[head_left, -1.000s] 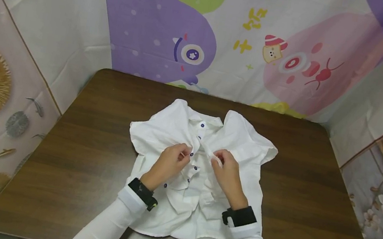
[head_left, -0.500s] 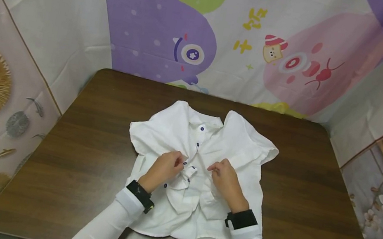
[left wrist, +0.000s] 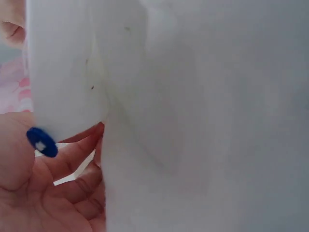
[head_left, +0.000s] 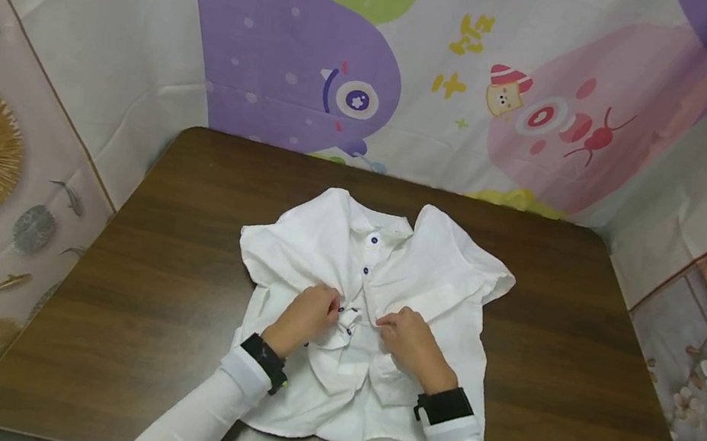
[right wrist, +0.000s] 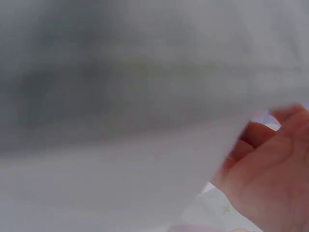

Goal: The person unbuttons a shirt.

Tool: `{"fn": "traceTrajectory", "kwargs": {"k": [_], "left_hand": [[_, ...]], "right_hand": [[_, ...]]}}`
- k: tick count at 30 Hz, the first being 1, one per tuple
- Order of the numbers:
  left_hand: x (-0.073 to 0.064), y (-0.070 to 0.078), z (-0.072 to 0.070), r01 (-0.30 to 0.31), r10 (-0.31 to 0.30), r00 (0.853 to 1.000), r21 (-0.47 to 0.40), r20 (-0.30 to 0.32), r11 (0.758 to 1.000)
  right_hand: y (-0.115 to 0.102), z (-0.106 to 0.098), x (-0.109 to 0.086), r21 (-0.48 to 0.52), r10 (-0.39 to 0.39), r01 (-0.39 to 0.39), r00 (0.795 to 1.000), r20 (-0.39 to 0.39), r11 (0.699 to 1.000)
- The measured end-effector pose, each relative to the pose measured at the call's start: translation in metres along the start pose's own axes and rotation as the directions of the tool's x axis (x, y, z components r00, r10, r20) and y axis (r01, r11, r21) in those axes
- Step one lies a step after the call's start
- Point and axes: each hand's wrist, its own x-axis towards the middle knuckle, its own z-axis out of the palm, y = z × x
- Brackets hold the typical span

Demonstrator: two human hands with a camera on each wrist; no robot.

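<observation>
A white short-sleeved shirt (head_left: 304, 247) with dark blue buttons lies front up on the table, collar toward the far side. Its collar button (head_left: 374, 240) and the button below it (head_left: 365, 271) show along the middle; lower down the front parts. My left hand (head_left: 305, 315) pinches the front edge on the left, beside a button. Across the gap, my right hand (head_left: 414, 342) pinches the opposite front edge. In the left wrist view a blue button (left wrist: 42, 142) shows close to the fingers, whose tips are partly behind cloth. Blurred white cloth fills most of the right wrist view.
The brown wooden table (head_left: 163, 283) extends to both sides of the shirt. Behind it hangs a cartoon-print curtain (head_left: 437, 133), with patterned cloth panels on the left and right. Black straps (head_left: 445, 405) circle both wrists.
Both hands have moved down the shirt front, toward the person, from the upper buttons to lower ones. The second button and the front edges near it now lie closer together.
</observation>
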Motion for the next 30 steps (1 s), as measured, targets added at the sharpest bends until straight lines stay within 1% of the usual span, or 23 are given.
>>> {"fn": "traceTrajectory", "kwargs": {"k": [2, 6, 10, 14, 18, 23, 26, 30], "left_hand": [[0.000, 0.000, 0.002, -0.023, 0.023, 1.000, 0.043, -0.007, 0.999], [0.000, 0.002, 0.003, -0.011, 0.011, 1.000, 0.080, 0.004, 0.997], [0.001, 0.005, 0.003, 0.002, -0.004, 1.000, 0.093, 0.021, 0.996], [-0.001, 0.005, 0.004, -0.013, 0.013, 1.000, 0.109, 0.005, 0.994], [-0.003, 0.004, 0.006, -0.024, 0.026, 1.000, 0.121, -0.014, 0.992], [-0.003, 0.003, 0.006, -0.027, 0.030, 0.999, 0.111, -0.025, 0.993], [-0.003, 0.003, 0.005, -0.032, 0.036, 0.999, 0.109, -0.032, 0.994], [-0.003, 0.002, 0.006, -0.040, 0.043, 0.998, 0.098, -0.036, 0.994]], "right_hand": [[-0.002, -0.003, 0.000, 0.007, 0.016, -0.016, 0.999, 0.043, 1.000], [-0.009, -0.012, 0.005, 0.045, 0.008, -0.012, 0.996, 0.088, 0.999], [-0.018, -0.021, 0.016, 0.065, -0.022, 0.018, 0.998, 0.051, 0.998], [-0.026, -0.022, 0.030, 0.061, -0.019, 0.019, 1.000, -0.013, 0.998], [-0.031, -0.016, 0.048, 0.052, 0.018, -0.015, 0.998, -0.059, 0.999], [-0.031, -0.003, 0.068, 0.055, 0.092, -0.088, 0.993, -0.071, 0.995], [-0.029, 0.004, 0.075, 0.049, 0.131, -0.128, 0.988, -0.080, 0.991], [-0.028, 0.008, 0.081, 0.047, 0.161, -0.157, 0.982, -0.099, 0.986]]}}
